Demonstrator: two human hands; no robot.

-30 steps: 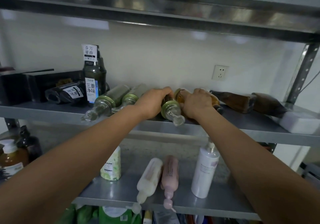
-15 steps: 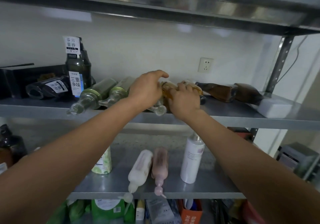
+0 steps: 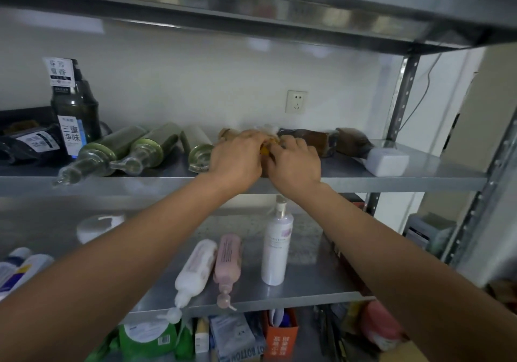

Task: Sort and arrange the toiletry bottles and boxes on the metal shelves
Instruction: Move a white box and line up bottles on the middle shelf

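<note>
Amber bottle (image 3: 265,152) on shelf (image 3: 363,185) | left hand (image 3: 237,161), right hand (image 3: 296,164) fingers curled on it | step: aligning row | next: likely seat beside brown bottle (image 3: 305,139)

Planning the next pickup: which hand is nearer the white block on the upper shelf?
Right. The right hand is left of the white block; the left hand is farther left, beyond it. Both hold an amber bottle.
</note>
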